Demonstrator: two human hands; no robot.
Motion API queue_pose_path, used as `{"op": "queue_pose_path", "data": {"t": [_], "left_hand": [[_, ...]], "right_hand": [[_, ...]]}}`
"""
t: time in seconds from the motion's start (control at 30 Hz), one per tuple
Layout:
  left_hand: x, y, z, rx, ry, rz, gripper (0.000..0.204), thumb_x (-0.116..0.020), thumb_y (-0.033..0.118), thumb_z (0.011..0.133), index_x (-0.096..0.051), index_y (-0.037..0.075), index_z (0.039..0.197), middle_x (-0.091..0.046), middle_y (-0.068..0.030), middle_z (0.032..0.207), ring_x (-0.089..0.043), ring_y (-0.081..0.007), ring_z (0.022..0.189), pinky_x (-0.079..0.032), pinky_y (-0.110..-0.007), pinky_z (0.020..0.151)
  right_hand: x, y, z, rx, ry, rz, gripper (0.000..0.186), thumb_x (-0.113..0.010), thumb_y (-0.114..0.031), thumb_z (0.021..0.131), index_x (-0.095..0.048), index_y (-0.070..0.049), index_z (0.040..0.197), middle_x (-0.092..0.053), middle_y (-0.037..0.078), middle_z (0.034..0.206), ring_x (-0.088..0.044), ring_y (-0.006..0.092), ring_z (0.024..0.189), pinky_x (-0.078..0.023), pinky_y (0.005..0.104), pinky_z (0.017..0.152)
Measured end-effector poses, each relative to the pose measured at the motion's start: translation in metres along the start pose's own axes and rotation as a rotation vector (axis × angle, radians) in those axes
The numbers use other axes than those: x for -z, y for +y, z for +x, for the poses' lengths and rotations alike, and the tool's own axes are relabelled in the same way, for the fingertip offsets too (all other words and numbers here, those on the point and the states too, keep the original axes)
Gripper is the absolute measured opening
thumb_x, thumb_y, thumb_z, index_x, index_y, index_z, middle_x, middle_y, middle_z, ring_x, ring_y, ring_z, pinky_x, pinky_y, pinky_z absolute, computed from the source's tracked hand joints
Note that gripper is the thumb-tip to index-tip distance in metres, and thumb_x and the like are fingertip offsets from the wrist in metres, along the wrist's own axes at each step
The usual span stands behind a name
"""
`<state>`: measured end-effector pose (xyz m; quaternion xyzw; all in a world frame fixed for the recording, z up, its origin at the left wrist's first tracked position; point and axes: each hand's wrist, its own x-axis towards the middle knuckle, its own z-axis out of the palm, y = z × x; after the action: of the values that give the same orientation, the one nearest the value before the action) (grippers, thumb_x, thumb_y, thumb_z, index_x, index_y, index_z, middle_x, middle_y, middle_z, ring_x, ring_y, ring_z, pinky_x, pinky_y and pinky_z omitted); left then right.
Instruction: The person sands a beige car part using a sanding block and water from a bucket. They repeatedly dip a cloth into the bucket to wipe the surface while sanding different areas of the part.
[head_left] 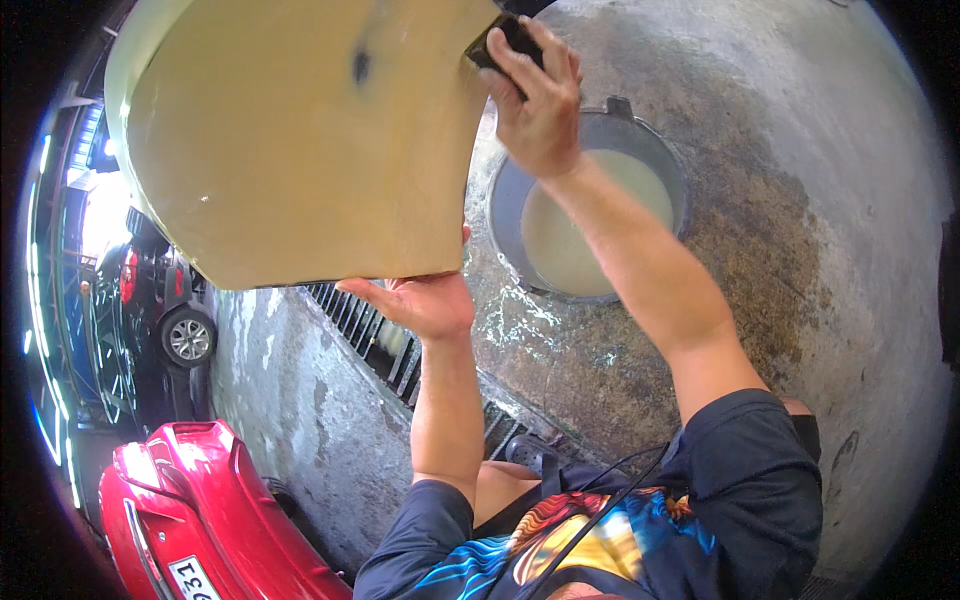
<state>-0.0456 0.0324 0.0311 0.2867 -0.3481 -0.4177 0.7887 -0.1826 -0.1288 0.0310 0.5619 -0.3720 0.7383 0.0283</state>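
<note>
A large beige curved panel [270, 140], glossy and marked with a dark smudge, fills the upper left of the head view. My left hand [420, 305] holds it from below, palm up along the bottom edge, thumb stretched to the left and fingers partly hidden behind it. At the panel's upper right edge, my right hand [530, 110] grips a dark block [478, 48] and presses it against or very near the surface. The hand is slightly blurred.
A grey tub [510, 230] of cloudy liquid stands on stained wet concrete [800, 330], beside a metal drain grate [400, 370]. At left are a dark car [185, 290] and, lower, a red car part with a plate [210, 500].
</note>
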Motion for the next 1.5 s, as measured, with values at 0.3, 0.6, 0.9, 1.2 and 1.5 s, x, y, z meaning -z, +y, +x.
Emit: {"op": "queue_pose_path", "data": {"t": [0.3, 0.6, 0.9, 1.2, 1.5], "left_hand": [[0.002, 0.002, 0.001, 0.042, 0.063, -0.007, 0.098, -0.033, 0.091, 0.095, -0.044, 0.016, 0.157, -0.063, -0.005, 0.143, -0.067, -0.0241, 0.12, -0.063, -0.045, 0.086], [0.002, 0.0, 0.006, 0.001, 0.092, -0.119, 0.097, -0.034, 0.089, 0.096, -0.049, 0.014, 0.155, -0.066, -0.0056, 0.14, -0.068, -0.027, 0.118, -0.06, -0.045, 0.092], [0.005, 0.0, 0.001, 0.012, -0.031, -0.027, 0.099, -0.036, 0.092, 0.093, -0.049, 0.016, 0.155, -0.067, -0.0094, 0.14, -0.069, -0.0344, 0.114, -0.059, -0.056, 0.086], [-0.004, 0.0, 0.0, -0.018, 0.115, 0.021, 0.1, -0.031, 0.094, 0.092, -0.047, 0.019, 0.157, -0.067, -0.0081, 0.14, -0.072, -0.0344, 0.109, -0.06, -0.054, 0.079], [-0.005, 0.002, 0.0, -0.055, 0.098, 0.057, 0.099, -0.031, 0.093, 0.092, -0.046, 0.02, 0.157, -0.067, -0.0083, 0.14, -0.071, -0.0361, 0.108, -0.06, -0.053, 0.077]], "right_hand": [[0.024, -0.042, -0.047, 0.282, -0.149, 0.216, 0.033, -0.077, -0.016, 0.082, -0.079, -0.022, 0.114, -0.065, 0.013, 0.14, -0.062, 0.0292, 0.119, -0.042, 0.0426, 0.1], [0.019, -0.058, -0.048, 0.15, -0.088, 0.309, 0.037, -0.077, -0.013, 0.088, -0.079, -0.012, 0.124, -0.068, 0.021, 0.135, -0.063, 0.0351, 0.122, -0.044, 0.046, 0.101], [-0.008, 0.004, 0.029, 0.021, 0.07, 0.078, 0.033, -0.076, -0.016, 0.089, -0.079, -0.015, 0.122, -0.067, 0.019, 0.136, -0.061, 0.0377, 0.123, -0.042, 0.0496, 0.101], [0.011, -0.003, 0.001, 0.111, -0.031, 0.175, 0.04, -0.081, -0.015, 0.089, -0.077, -0.014, 0.129, -0.064, 0.019, 0.139, -0.061, 0.0388, 0.123, -0.043, 0.0482, 0.105], [-0.023, 0.049, -0.009, 0.117, 0.071, 0.2, 0.037, -0.081, -0.013, 0.088, -0.08, -0.018, 0.124, -0.066, 0.018, 0.137, -0.06, 0.0373, 0.12, -0.041, 0.0501, 0.1]]}}
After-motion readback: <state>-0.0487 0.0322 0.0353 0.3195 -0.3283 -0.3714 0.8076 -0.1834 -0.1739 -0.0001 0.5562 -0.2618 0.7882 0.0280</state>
